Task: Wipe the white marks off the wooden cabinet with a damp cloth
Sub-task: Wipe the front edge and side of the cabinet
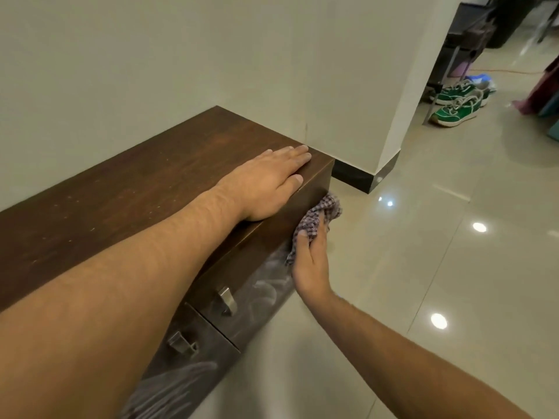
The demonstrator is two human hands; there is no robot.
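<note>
Across the left and centre of the frame runs the low dark-brown wooden cabinet (127, 189), its top flecked with small pale specks, and the left hand (266, 182) lies flat and open on it near the far corner, holding nothing, bracing the body. Below the top edge, chalky white smears (266, 285) cloud the drawer fronts around two metal handles (225, 300), with more streaks at lower left. Right of centre, the right hand (311, 261) has its grip closed on a bunched checked purple-and-white cloth (317, 216), pressed against the cabinet front close to its right end. To wipe well, I judge the cloth should be flattened and drawn in overlapping strokes back toward the handles, working around them. Rightward, glossy pale floor tiles (438, 237) leave open room for the elbow; green sneakers (456, 108) sit well apart at upper right.
</note>
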